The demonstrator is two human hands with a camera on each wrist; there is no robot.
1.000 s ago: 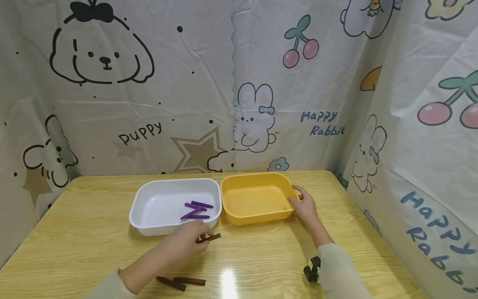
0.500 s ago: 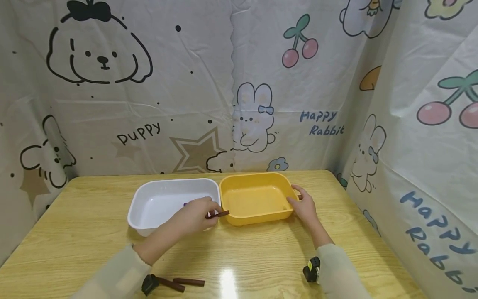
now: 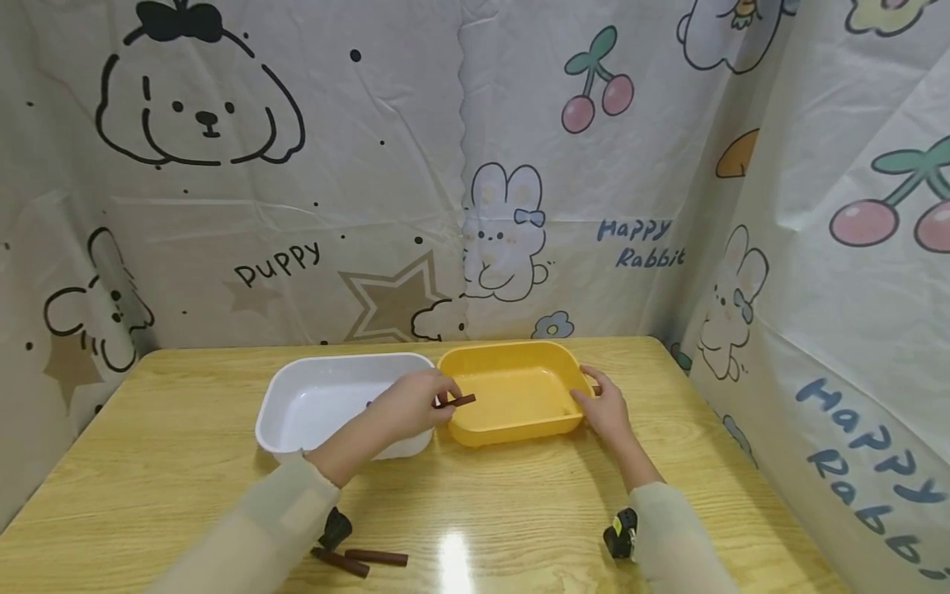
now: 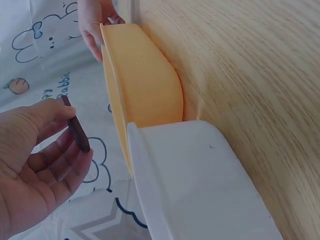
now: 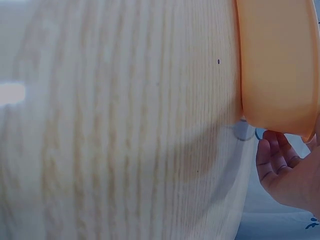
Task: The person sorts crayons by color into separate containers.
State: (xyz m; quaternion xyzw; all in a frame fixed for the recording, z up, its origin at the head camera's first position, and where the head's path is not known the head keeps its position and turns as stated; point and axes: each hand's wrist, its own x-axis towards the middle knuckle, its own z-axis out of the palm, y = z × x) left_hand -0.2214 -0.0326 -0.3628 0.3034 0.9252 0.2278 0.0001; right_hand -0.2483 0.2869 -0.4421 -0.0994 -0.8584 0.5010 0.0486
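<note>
Wood-grain surface (image 3: 505, 511): two brown sticks (image 3: 376, 558) remain. Left grip (image 3: 416, 403) pinches a third stick (image 3: 463, 401) — unreleased; right grip (image 3: 608, 410) holds the yellow tub (image 3: 519, 396).

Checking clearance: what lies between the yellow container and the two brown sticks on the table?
Bare tabletop; the head view shows nothing between the brown sticks and yellow container.

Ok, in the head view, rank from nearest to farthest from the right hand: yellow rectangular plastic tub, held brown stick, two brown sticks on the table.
1. Yellow tub: right hand holds its right end.
2. Held brown stick: leftward, in the left hand.
3. Two brown sticks: front left, on the table.
</note>
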